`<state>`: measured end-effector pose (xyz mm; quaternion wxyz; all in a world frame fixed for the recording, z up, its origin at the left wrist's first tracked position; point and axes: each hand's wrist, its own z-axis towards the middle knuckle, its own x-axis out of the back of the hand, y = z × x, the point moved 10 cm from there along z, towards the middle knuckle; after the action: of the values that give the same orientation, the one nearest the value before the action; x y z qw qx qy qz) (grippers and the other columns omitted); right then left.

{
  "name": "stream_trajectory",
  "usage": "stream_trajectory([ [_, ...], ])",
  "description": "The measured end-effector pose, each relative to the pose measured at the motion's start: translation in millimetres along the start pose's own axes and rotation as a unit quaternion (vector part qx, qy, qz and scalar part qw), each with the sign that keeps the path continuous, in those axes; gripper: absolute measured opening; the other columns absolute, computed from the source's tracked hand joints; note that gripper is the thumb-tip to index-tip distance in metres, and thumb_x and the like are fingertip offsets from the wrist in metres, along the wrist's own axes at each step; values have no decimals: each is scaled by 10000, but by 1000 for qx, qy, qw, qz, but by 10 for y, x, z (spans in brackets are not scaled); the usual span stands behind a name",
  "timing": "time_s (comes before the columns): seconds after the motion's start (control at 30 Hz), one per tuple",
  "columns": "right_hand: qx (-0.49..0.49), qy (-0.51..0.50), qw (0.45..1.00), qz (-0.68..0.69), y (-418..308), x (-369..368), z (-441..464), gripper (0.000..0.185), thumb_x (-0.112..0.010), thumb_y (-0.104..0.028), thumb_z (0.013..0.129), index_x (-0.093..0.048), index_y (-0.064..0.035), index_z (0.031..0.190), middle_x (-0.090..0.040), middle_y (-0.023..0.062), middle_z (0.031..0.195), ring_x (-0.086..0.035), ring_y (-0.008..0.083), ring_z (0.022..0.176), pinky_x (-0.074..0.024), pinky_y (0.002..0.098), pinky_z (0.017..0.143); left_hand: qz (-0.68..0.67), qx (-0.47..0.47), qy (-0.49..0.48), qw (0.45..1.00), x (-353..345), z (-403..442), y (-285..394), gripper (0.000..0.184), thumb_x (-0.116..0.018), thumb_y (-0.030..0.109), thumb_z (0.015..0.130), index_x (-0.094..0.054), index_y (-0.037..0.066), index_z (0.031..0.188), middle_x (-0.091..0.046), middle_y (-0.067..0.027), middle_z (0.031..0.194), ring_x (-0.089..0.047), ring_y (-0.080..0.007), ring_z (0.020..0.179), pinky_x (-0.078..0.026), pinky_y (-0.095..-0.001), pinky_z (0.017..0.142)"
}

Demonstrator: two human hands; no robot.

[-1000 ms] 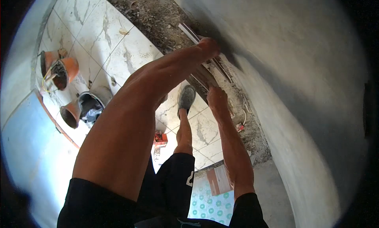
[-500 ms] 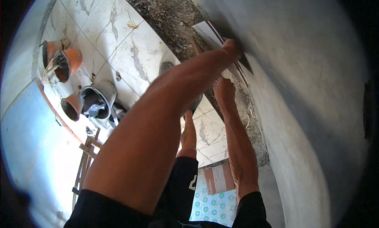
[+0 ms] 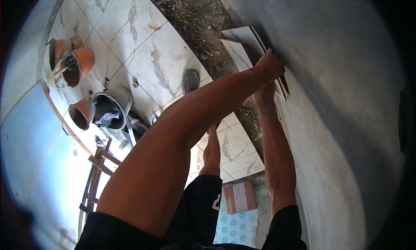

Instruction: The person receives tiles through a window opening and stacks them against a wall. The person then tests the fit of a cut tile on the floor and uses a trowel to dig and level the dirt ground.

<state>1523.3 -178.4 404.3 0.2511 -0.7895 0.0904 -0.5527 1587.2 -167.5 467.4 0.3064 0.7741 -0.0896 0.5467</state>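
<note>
Narrow cut pieces of white marble-patterned tile stand on edge against the wall, an outer tile (image 3: pixel 241 34) and a second tile piece (image 3: pixel 237 52) overlapping it. My left hand (image 3: pixel 271 67) reaches across and is closed round the upper edge of the outer tile. Just below it, my right hand (image 3: pixel 265 93) is closed at the near end of the same tile. My left wrist partly hides my right hand and its fingers.
A rubble strip (image 3: pixel 212 38) runs between the tiled floor (image 3: pixel 162 68) and the grey wall (image 3: pixel 338 116). Orange buckets (image 3: pixel 86 61) and a grey bucket (image 3: pixel 125 98) stand at left, near a wooden frame (image 3: pixel 100 163). A cardboard box (image 3: pixel 239 197) lies below.
Both hands have moved right in view, and my right hand has come up close beneath my left. More of the tile pieces shows, and the whole view has shifted slightly.
</note>
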Motion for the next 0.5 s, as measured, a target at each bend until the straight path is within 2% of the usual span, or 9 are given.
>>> stream_trajectory([
  [0.07, 50, -40, 977, -206, -136, 60, 37, 326, -536, -281, 812, -474, -73, 1056, -538, 98, 979, -524, 245, 938, -428, 371, 771, 0, 2, 21, 1000, 41, -2, -10, 121, -597, 175, 656, -662, 127, 746, -609, -55, 817, -565, -234, 876, -404, -429, 824],
  [0.1, 51, -39, 976, -209, -124, 75, 60, 326, -536, -281, 812, -474, -73, 1056, -538, 98, 979, -524, 245, 938, -428, 371, 771, 1, 5, 37, 999, 81, -11, -26, 126, -595, 176, 649, -658, 115, 739, -601, -56, 821, -555, -233, 883, -404, -425, 833],
  [0.17, 19, 14, 994, -106, -77, 215, 102, 314, -530, -249, 816, -477, -76, 1073, -523, 114, 1024, -507, 260, 968, -424, 367, 773, -39, -4, 41, 998, 92, -57, -9, 132, -586, 168, 652, -655, 104, 745, -593, -62, 854, -548, -231, 895, -394, -423, 852],
  [0.23, 16, -3, 992, -122, -52, 245, 143, 317, -529, -239, 815, -479, -74, 1082, -526, 113, 1027, -508, 265, 972, -427, 360, 767, -81, -17, 43, 996, 80, -152, 25, 138, -577, 159, 655, -652, 93, 750, -585, -68, 887, -541, -229, 906, -385, -421, 872],
  [0.3, 16, -17, 990, -138, 16, 233, 197, 321, -528, -228, 814, -481, -73, 1091, -528, 112, 1030, -510, 269, 975, -431, 353, 761, -50, -28, 95, 994, 181, -283, 3, 126, -558, 136, 669, -648, 76, 734, -568, -71, 928, -515, -221, 963, -357, -420, 916],
  [0.4, -13, 5, 1000, 11, 111, 252, 200, 351, -541, -231, 801, -481, -76, 1110, -527, 121, 1056, -508, 248, 999, -425, 354, 796, 1, -39, 65, 997, 169, -389, 5, 193, -555, 130, 674, -635, 76, 842, -530, -91, 1038, -463, -225, 1063, -310, -430, 963],
  [0.43, 63, 49, 991, -104, -42, 340, 190, 336, -556, -244, 791, -491, -69, 1070, -551, 130, 1007, -539, 246, 953, -445, 356, 768, 1, -38, 66, 997, 158, -469, -4, 193, -555, 130, 674, -635, 76, 842, -530, -91, 1038, -463, -225, 1063, -310, -430, 963],
  [0.47, 137, 92, 962, -218, -226, 387, 156, 325, -571, -257, 780, -502, -62, 1030, -575, 139, 959, -570, 244, 906, -466, 359, 740, -39, -33, 145, 988, 219, -599, -31, 266, -562, 133, 675, -599, 75, 933, -494, -103, 1102, -426, -234, 1108, -288, -439, 979],
  [0.5, 139, 91, 962, -218, -336, 463, 181, 325, -571, -257, 780, -502, -62, 1030, -575, 139, 959, -570, 244, 906, -466, 359, 740, -79, -28, 222, 971, 315, -785, -68, 353, -570, 136, 677, -563, 74, 1024, -458, -116, 1166, -389, -243, 1154, -267, -448, 995],
])
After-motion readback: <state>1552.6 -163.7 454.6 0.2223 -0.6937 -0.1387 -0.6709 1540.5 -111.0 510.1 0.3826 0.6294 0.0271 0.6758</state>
